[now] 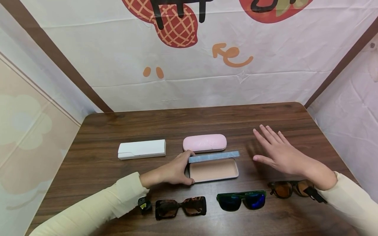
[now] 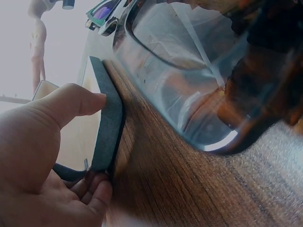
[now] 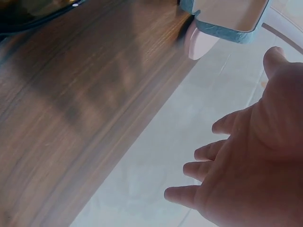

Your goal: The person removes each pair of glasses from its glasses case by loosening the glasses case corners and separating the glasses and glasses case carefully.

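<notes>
An eyeglass case (image 1: 214, 169), blue-grey outside and beige inside, sits with its lid (image 1: 214, 156) raised in the middle of the table. My left hand (image 1: 177, 168) grips its left end. In the left wrist view the thumb presses the outer wall of the case (image 2: 109, 127), while the other fingers curl at its end. My right hand (image 1: 280, 155) is held out to the right of the case, fingers spread and holding nothing. The right wrist view shows this hand (image 3: 265, 151) apart from the case (image 3: 227, 32). The inside of the case holds nothing.
Behind the case lies a closed pink case (image 1: 205, 142); a white case (image 1: 142, 149) is to its left. Along the front are tortoiseshell sunglasses (image 1: 180, 207), green-framed sunglasses (image 1: 242, 200) and brown-lensed sunglasses (image 1: 290, 189) near my right wrist. A printed cloth (image 1: 200, 88) hangs behind the table.
</notes>
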